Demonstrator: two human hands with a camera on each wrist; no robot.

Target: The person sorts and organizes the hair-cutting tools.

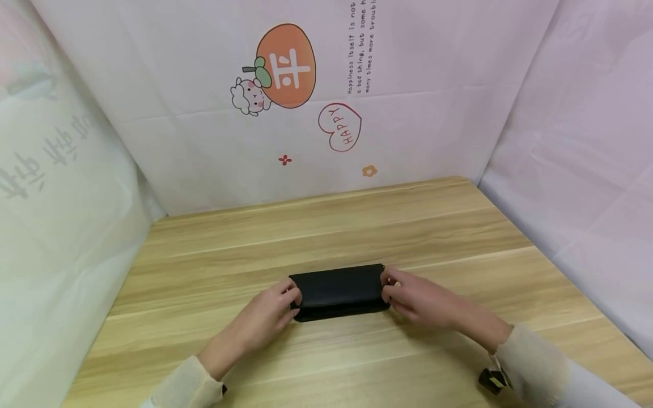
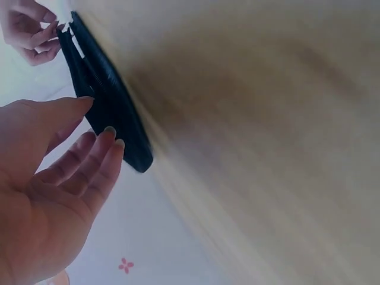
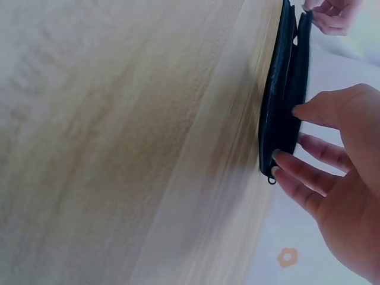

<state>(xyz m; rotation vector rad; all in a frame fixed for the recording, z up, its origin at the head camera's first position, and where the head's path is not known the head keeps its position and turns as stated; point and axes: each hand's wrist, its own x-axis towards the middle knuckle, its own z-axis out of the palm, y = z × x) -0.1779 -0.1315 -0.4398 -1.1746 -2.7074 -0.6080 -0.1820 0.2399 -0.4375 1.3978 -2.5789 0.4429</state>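
A long black wallet (image 1: 339, 288) lies flat on the wooden table, its long side running left to right. My left hand (image 1: 267, 311) pinches its left end between thumb and fingers. At the right end, my right hand (image 1: 420, 297) holds the upper cover the same way. Both wrist views show the wallet (image 2: 122, 113) from the side, with a narrow gap between its upper and lower halves. A small metal ring (image 3: 272, 180) sticks out at the right-hand corner. What lies inside the wallet is hidden.
The light wooden table (image 1: 214, 255) meets a white printed cloth (image 1: 204, 147) at the back. More white cloth hangs at the left and right sides. A small black object (image 1: 492, 381) hangs at the right wrist, beside the sleeve.
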